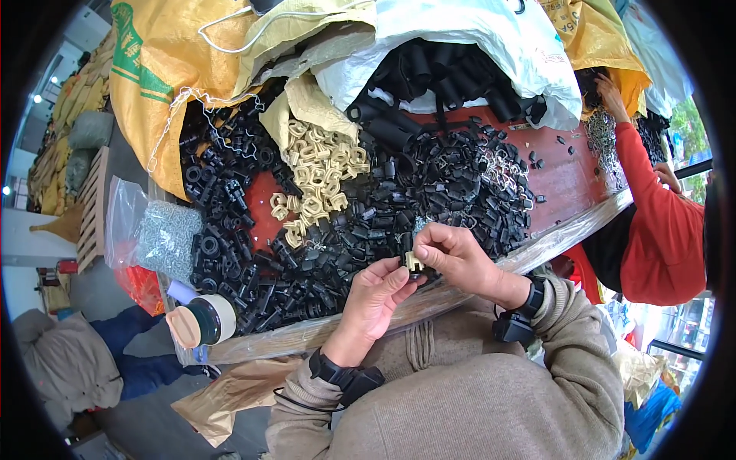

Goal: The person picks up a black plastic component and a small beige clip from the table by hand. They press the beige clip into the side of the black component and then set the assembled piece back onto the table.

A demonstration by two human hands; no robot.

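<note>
Near the table's front edge, both my hands meet around a small part made of a cream plastic ring and a black plastic piece [415,264]. My left hand [374,297] pinches it from below between thumb and fingers. From above, my right hand [458,259] is closed on the cream ring's side, thumb and forefinger together. Just beyond my hands lies a wide heap of small black plastic clips [452,184]. Left of that heap, cream plastic rings [318,172] spill out of a beige sack. Further left is a pile of black plastic fittings [222,222].
A white sack [460,27] with black tubes [418,65] and a yellow sack [157,92] stand at the back. At left are a bag of small metal pieces [169,238] and an open jar [215,318]. On the right, a red-sleeved person [659,222] reaches into another sack.
</note>
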